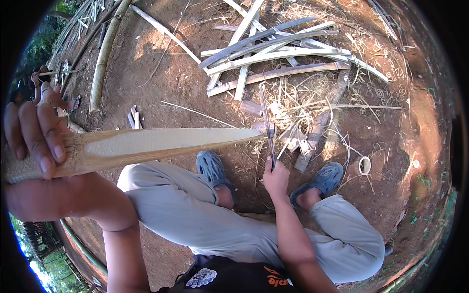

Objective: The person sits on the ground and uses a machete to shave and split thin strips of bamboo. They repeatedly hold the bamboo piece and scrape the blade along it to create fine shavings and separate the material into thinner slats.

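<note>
My left hand (pixel 39 134), at the far left, is closed round the broad end of a split bamboo piece (pixel 161 142). Its pale inner face shows, and it narrows toward the right across the middle of the view. In my right hand (pixel 277 177) is the handle of a long, thin-bladed knife (pixel 266 115), its dark blade pointing away from me. The blade crosses the bamboo's narrow far end; whether they touch, I cannot tell. Just beyond lie curly bamboo shavings (pixel 293 110) and a short bamboo offcut (pixel 251 108).
A crossed pile of split bamboo strips (pixel 273 51) lies ahead on brown earth. A long bamboo pole (pixel 105 63) rests at the left, near another person (pixel 56 95). A bamboo ring (pixel 364 165) sits right of my blue clogs (pixel 320 183). Small offcuts (pixel 133 118) lie to the left.
</note>
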Tool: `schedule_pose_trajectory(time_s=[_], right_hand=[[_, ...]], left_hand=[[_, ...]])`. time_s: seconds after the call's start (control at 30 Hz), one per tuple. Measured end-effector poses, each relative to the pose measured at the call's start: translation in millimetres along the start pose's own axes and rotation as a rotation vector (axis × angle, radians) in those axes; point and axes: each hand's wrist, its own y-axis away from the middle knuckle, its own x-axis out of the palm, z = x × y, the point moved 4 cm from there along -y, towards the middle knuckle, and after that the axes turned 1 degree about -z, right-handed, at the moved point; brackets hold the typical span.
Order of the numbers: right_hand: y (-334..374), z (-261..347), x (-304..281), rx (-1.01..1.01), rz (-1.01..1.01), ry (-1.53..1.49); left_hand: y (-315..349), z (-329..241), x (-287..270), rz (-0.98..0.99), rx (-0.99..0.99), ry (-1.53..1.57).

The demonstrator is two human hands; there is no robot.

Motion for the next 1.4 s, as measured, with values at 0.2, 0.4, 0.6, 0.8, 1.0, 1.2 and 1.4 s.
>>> schedule_pose_trajectory(time_s=[0.2, 0.4, 0.6, 0.8, 1.0, 1.2, 1.4], right_hand=[[-1.7, 1.6, -11.0, 0.072, -0.037, -0.088], [6.0, 15.8, -13.2, -0.051, -0.012, -0.051], [22.4, 24.3, -7.6, -0.390, -0.098, -0.181], [-1.7, -4.2, 3.9, -0.022, 0.032, 0.011], [11.6, 5.0, 2.5, -0.302, -0.009, -0.127], [5.7, -29.6, 25.3, 0.069, 0.083, 0.200], [8.3, -18.9, 18.7, -0.024, 0.008, 0.121]], left_hand=[[-5.4, 10.4, 19.5, 0.084, 0.031, -0.172], [21.0, 5.1, 21.5, -0.424, -0.044, -0.265], [26.4, 14.0, 25.8, -0.425, 0.083, -0.414], [11.5, 17.5, 45.9, -0.348, 0.040, -0.342], [14.7, 30.9, 44.2, -0.560, 0.125, -0.734], [5.7, 20.6, 45.4, -0.385, 0.095, -0.319], [17.6, 31.8, 43.0, -0.534, 0.121, -0.315]])
